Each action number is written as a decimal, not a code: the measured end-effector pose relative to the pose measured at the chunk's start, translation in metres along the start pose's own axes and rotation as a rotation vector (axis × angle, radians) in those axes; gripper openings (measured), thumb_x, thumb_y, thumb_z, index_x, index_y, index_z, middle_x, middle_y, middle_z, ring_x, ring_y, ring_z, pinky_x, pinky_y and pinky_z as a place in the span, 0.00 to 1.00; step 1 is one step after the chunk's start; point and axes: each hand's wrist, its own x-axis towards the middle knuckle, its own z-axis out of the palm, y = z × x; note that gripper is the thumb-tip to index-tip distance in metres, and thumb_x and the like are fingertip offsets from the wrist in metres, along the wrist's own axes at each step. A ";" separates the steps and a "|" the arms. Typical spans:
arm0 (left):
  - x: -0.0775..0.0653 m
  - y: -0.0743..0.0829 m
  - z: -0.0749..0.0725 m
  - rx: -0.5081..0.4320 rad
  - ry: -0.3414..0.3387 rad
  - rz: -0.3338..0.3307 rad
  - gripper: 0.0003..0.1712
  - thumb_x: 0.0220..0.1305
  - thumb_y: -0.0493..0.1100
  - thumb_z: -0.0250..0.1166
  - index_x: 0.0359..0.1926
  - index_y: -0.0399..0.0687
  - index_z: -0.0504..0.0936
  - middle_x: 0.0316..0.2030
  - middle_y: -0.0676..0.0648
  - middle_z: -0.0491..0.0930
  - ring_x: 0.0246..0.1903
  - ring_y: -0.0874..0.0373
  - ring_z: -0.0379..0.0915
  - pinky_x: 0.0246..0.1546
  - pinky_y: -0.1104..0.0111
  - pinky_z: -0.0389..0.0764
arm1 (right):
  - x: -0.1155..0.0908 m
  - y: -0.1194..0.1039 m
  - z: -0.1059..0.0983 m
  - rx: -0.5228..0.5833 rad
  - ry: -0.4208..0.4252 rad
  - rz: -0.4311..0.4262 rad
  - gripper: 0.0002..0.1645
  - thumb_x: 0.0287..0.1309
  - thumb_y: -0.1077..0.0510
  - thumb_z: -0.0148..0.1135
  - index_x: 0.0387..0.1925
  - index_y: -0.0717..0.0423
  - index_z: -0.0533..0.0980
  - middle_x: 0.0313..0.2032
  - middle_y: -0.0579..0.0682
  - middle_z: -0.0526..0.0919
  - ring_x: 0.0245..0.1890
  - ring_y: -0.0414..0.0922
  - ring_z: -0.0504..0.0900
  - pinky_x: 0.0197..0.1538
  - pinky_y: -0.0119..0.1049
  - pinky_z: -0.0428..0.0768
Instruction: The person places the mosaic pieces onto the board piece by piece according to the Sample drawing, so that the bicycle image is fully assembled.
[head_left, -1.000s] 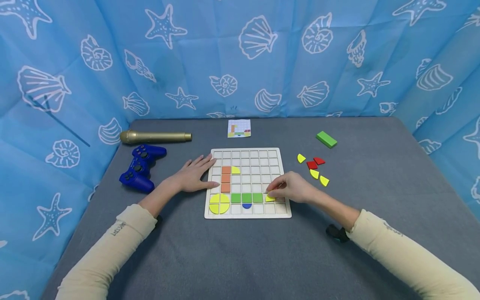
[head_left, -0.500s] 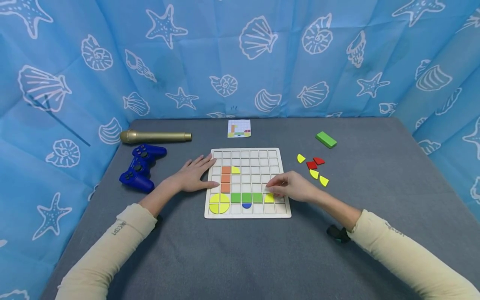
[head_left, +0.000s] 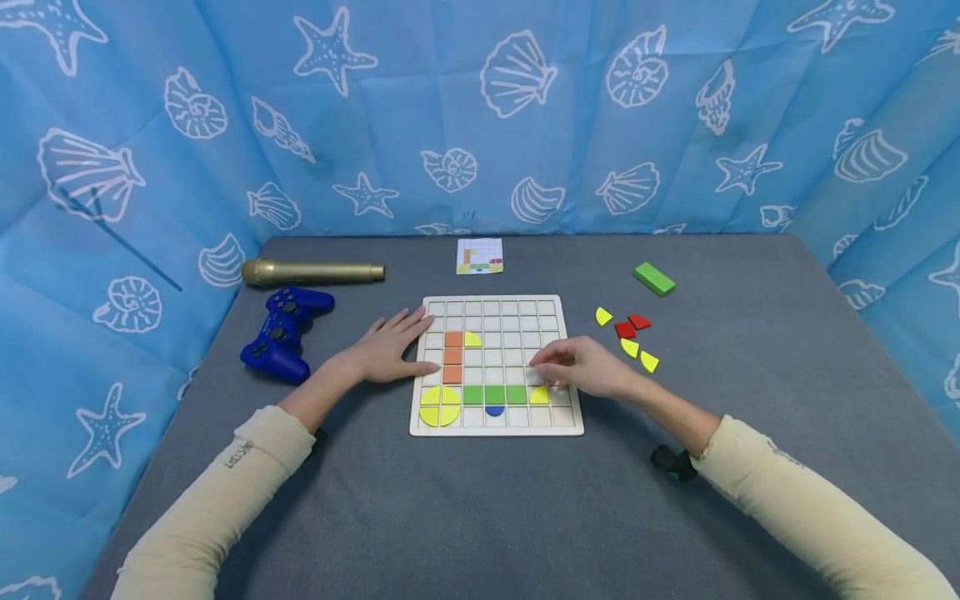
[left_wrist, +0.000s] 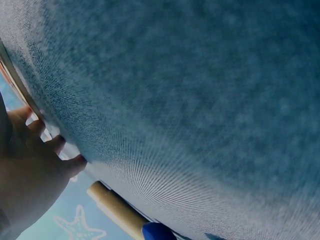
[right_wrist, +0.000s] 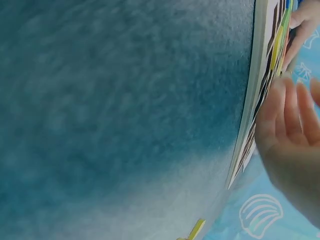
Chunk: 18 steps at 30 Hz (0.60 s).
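A white grid board point(head_left: 510, 307) lies mid-table. My left hand point(head_left: 386, 350) rests spread on its left edge, fingertips at the rim in the left wrist view. Over the right side hovers my right hand point(head_left: 588, 367), fingers loosely bent with nothing between them, just above a yellow quarter-circle tile point(head_left: 539, 396) set in a cell. Left of that tile runs a row of green square tiles point(head_left: 494, 395), with a blue half-circle tile point(head_left: 495, 411) below. Orange square tiles point(head_left: 453, 357) form a column topped on its right by another yellow tile point(head_left: 472, 340). Yellow quarters make a circle point(head_left: 439, 407) at lower left.
Loose yellow tiles point(head_left: 649, 362) and red tiles point(head_left: 626, 330) lie right of the board, with a green block point(head_left: 654, 279) behind them. A pattern card point(head_left: 480, 256) lies at the back. On the left are a gold microphone point(head_left: 315, 272) and blue game controllers point(head_left: 277, 346).
The yellow quarter-circle tile under my right hand has settled flat into its cell. My right fingers have let go of it and lifted slightly away. My left hand has stayed put.
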 end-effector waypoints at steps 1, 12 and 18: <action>0.000 0.000 0.000 0.000 -0.001 0.002 0.52 0.62 0.71 0.53 0.76 0.52 0.43 0.74 0.47 0.38 0.72 0.46 0.31 0.66 0.44 0.37 | 0.001 0.000 0.001 -0.011 0.007 -0.010 0.13 0.64 0.59 0.60 0.47 0.61 0.80 0.35 0.53 0.82 0.32 0.49 0.77 0.34 0.37 0.78; -0.001 -0.001 0.003 0.016 0.007 0.012 0.52 0.62 0.71 0.53 0.76 0.51 0.42 0.74 0.46 0.38 0.72 0.45 0.31 0.66 0.44 0.37 | 0.013 -0.004 0.005 0.053 -0.145 -0.043 0.16 0.67 0.56 0.57 0.48 0.63 0.79 0.33 0.55 0.81 0.34 0.51 0.76 0.34 0.37 0.77; -0.001 0.002 0.000 0.014 0.005 0.002 0.52 0.63 0.70 0.53 0.76 0.51 0.43 0.74 0.46 0.38 0.72 0.45 0.31 0.66 0.45 0.37 | 0.016 0.000 0.002 0.060 -0.152 -0.070 0.15 0.67 0.56 0.57 0.48 0.62 0.79 0.31 0.55 0.79 0.33 0.51 0.75 0.33 0.36 0.75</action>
